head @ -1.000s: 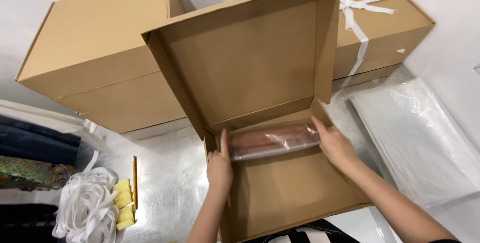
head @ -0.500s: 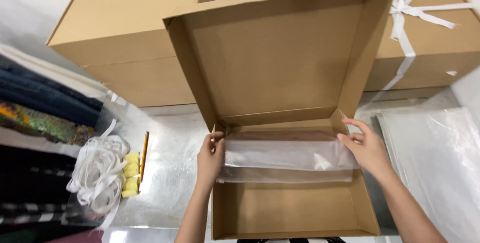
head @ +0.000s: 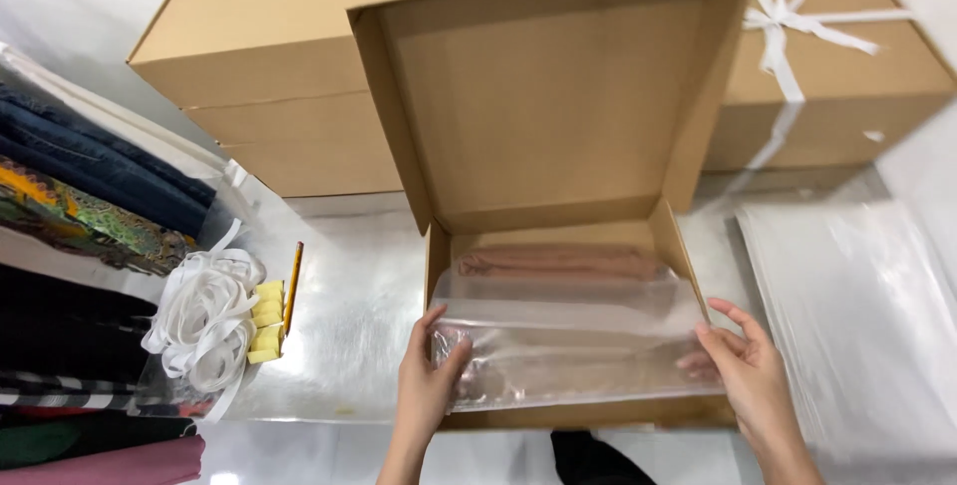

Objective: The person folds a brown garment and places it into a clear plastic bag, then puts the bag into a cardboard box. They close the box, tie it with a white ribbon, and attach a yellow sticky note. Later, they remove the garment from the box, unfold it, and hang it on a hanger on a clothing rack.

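An open flat cardboard box sits in front of me with its lid standing up at the back. Inside lies a clear plastic bag holding a folded brownish-pink cloth at its far end. My left hand grips the bag's near left corner at the box wall. My right hand holds the bag's near right corner, fingers under the plastic.
Two large closed cardboard boxes stand behind; the right one is tied with white ribbon. Folded clothes, a bundle of white ribbon, yellow tags and a pencil lie left. Clear plastic bags lie right.
Both hands drew the clear bag's loose end toward the near edge of the box, spreading it over the box floor. The camera view shifted right and nearer.
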